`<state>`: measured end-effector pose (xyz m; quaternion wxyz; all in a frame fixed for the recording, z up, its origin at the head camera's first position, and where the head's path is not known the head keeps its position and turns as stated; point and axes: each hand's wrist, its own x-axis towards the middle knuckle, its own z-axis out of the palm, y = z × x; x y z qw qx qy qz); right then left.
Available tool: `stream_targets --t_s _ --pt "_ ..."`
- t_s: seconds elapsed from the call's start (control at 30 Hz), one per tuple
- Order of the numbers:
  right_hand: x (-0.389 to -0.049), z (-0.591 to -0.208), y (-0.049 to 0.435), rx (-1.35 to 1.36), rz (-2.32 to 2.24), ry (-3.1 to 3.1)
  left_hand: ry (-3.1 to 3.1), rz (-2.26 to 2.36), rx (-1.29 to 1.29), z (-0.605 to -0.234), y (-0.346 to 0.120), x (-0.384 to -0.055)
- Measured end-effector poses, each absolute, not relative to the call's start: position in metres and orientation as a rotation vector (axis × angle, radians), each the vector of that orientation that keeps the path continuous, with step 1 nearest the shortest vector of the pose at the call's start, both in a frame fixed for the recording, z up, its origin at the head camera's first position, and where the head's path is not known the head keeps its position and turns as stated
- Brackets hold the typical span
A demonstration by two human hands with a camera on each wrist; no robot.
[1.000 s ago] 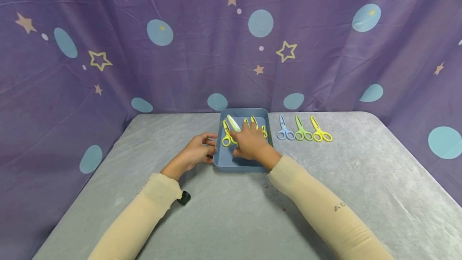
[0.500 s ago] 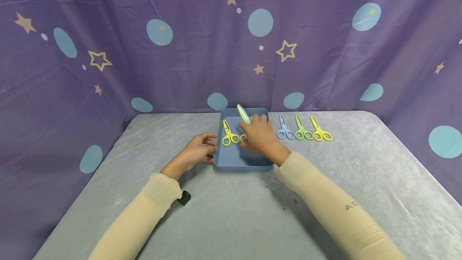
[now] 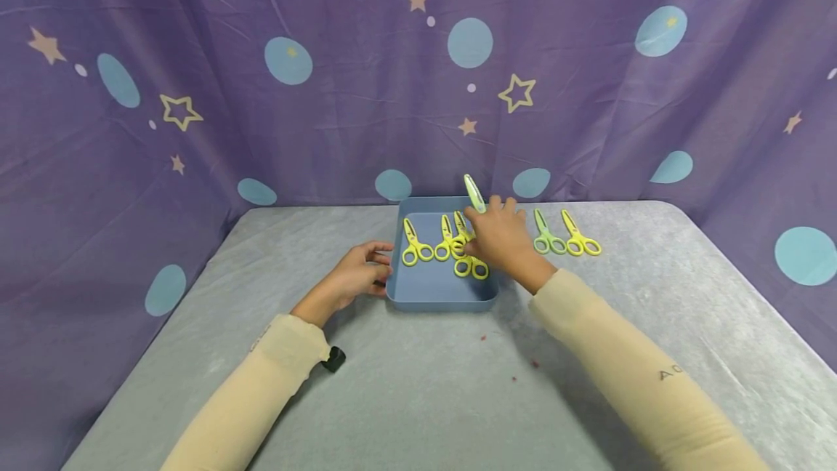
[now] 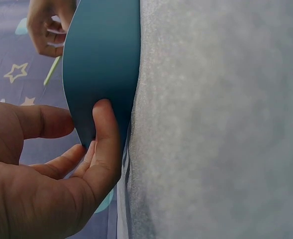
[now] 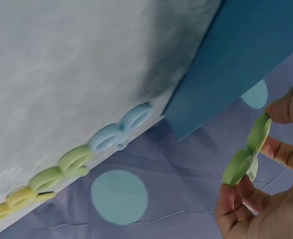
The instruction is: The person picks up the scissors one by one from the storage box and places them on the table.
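Note:
My right hand (image 3: 502,235) pinches a pair of light green scissors (image 5: 248,149) by the handle loops, above the right side of a blue-grey tray (image 3: 425,289). The blade, in a pale cover, points up and away in the head view. Resting against the outside of the tray's left wall, my left hand (image 3: 356,273) touches it with spread fingertips (image 4: 105,112). Several yellow scissors (image 3: 416,246) lie in the tray, partly overlapping at its right side. On the table right of the tray lies a row: blue scissors (image 5: 121,127), green scissors (image 3: 548,237) and yellow scissors (image 3: 578,237).
A grey cloth covers the table (image 3: 405,391). Behind it hangs a purple curtain (image 3: 366,93) with stars and dots, close to the table's far edge. A small black object (image 3: 334,359) is at the left sleeve cuff.
My right hand has lifted the green scissors out of the tray and carried them to the right, uncovering yellow scissors and covering the blue pair in the head view. The left hand stays put.

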<state>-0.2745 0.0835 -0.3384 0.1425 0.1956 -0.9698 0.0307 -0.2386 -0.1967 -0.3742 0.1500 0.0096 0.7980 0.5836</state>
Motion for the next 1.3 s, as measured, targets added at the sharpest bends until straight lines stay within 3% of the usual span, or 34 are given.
stream_targets --t_s 1.3 --pt "-0.31 -0.357 0.26 0.348 0.245 -2.958 2.276 1.694 0.025 -0.379 -0.199 -0.241"
